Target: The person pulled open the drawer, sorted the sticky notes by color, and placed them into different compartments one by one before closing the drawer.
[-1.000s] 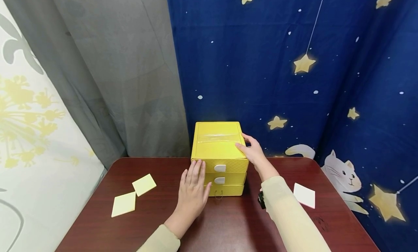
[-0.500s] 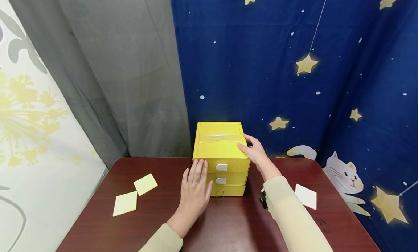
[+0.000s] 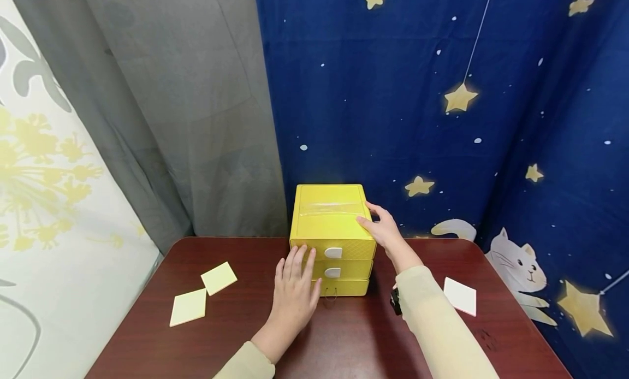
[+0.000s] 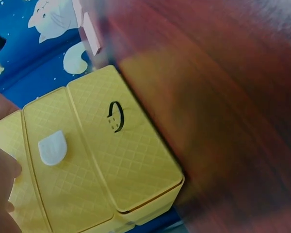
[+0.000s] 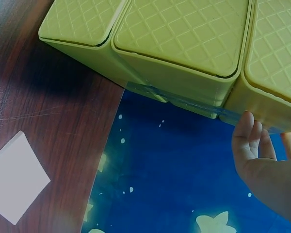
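Note:
A yellow three-drawer storage box (image 3: 330, 226) stands upright at the back middle of the table, all its drawers pushed in. White tabs mark the upper two drawers; the bottom drawer (image 4: 126, 145) has a thin dark loop. My left hand (image 3: 292, 294) is at the left of the box's front, fingers nearly straight, fingertips against the top drawer. With thumb on the lid and fingers down the side, my right hand (image 3: 385, 229) holds the box's upper right edge. In the right wrist view, those fingertips (image 5: 249, 116) touch the side wall near the clear tape.
Two pale yellow sticky-note pads (image 3: 189, 307) lie on the left of the dark red table (image 3: 344, 346). A white pad (image 3: 460, 296) lies on the right. Grey and blue star-patterned curtains (image 3: 373, 95) hang just behind the table.
My left fingertips have slid slightly down the drawer front, away from the box's top edge. The right hand and the box stay in place.

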`<state>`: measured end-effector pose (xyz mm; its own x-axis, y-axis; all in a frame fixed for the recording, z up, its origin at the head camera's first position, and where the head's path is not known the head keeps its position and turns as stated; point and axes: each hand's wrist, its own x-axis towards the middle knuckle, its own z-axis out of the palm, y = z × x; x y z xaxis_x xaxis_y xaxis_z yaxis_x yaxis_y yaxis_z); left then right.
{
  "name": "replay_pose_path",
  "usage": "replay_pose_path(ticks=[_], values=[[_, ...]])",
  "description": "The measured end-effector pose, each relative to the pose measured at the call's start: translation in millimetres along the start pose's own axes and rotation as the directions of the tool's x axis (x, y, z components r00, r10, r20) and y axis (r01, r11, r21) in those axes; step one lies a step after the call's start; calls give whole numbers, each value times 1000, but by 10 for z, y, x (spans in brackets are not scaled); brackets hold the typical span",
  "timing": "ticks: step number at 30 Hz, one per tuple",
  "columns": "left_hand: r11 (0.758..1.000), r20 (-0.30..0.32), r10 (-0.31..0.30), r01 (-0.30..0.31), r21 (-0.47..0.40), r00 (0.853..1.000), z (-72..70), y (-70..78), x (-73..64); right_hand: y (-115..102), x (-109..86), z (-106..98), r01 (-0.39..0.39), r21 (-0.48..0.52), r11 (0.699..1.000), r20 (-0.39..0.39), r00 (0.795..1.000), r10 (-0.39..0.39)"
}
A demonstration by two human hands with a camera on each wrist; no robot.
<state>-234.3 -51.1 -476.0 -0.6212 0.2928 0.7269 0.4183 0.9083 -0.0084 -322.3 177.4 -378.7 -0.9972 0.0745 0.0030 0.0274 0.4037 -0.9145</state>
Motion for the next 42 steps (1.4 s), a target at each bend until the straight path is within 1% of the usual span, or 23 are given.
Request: replay_pose_path(ticks=[4,8,13,18,21,27,30,36,42], values=[[999,4,9,-8,-51,1000,29,38,-57,-6,-1,0,-5,-1,1000,-2,1000,5],[995,-1,33,-33,-97,999,80,79,-99,-3,7,-1,-7,-3,1000,0,1000,7],[990,2,59,-58,-126,998,151,122,-138,4,16,-5,-6,0,1000,-4,1000,6],[989,25,61,-57,-134,998,207,153,-154,13,29,1,-9,5,1000,-1,1000,9],[987,8,74,-72,-145,997,240,175,-132,12,31,8,-16,7,1000,-5,1000,16],[980,-69,108,-118,-158,992,333,236,-43,8,16,12,-26,17,1000,-7,1000,27],[980,-93,119,-132,-152,988,375,260,3,5,13,10,-32,28,999,-7,999,32],[980,-130,111,-130,-148,985,418,284,71,18,22,-2,-25,40,999,-7,1000,25],[977,-151,118,-142,-162,982,452,261,86,31,23,9,-22,45,999,-8,1000,23]])
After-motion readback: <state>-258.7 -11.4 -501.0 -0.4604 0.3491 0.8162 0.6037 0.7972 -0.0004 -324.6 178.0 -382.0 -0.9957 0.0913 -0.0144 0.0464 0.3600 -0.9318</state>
